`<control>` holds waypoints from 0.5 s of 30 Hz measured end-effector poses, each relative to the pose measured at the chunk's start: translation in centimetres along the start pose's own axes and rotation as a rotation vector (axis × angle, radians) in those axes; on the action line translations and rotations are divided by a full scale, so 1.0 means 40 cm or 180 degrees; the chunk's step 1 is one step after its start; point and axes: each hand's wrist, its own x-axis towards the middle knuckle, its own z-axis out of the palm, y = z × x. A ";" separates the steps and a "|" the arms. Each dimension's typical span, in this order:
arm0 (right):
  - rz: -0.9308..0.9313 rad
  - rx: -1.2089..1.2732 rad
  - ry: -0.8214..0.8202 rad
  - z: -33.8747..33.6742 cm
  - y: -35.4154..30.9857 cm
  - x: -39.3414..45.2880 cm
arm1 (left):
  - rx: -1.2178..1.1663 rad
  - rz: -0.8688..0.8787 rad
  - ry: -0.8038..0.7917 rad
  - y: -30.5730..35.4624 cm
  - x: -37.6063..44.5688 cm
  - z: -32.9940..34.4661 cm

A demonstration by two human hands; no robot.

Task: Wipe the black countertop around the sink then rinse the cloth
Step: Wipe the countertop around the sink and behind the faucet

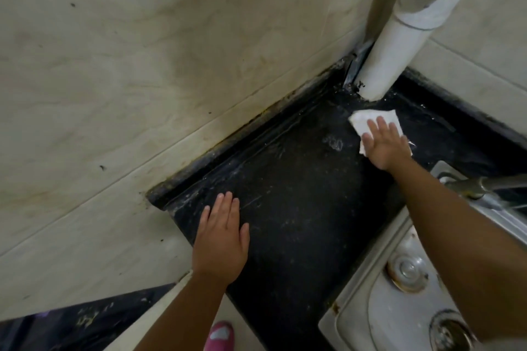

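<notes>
Near the far corner of the black countertop [299, 208], seen from the head camera, the right hand [383, 145] lies flat on a white cloth [368, 120], fingers spread and pressing down rather than curled around it. So the cloth is pinned under the palm, not gripped in a fist. It sits just in front of the white pipe [382, 60] that rises from the corner, with a little dark counter showing between them. The cloth's longer side runs roughly across the corner, from the tiled wall [142, 80] side toward the sink side.

The left hand [221, 239] rests open and flat on the counter near its front left edge, holding nothing, well apart from the cloth; it looks like a brace.

The steel sink [385, 308] lies to the right and toward the person, with the tap [479, 185] crossing above the right forearm. Pale specks and smears still show on the counter between the two hands. Judging by this, the wiping is unfinished, and the right hand, already on the cloth, is the one placed to drag it back toward the person.
</notes>
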 end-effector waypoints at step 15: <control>-0.0360 -0.0293 -0.0206 0.125 -0.080 -0.310 | 0.0387 -0.0046 -0.0428 0.046 -0.010 -0.053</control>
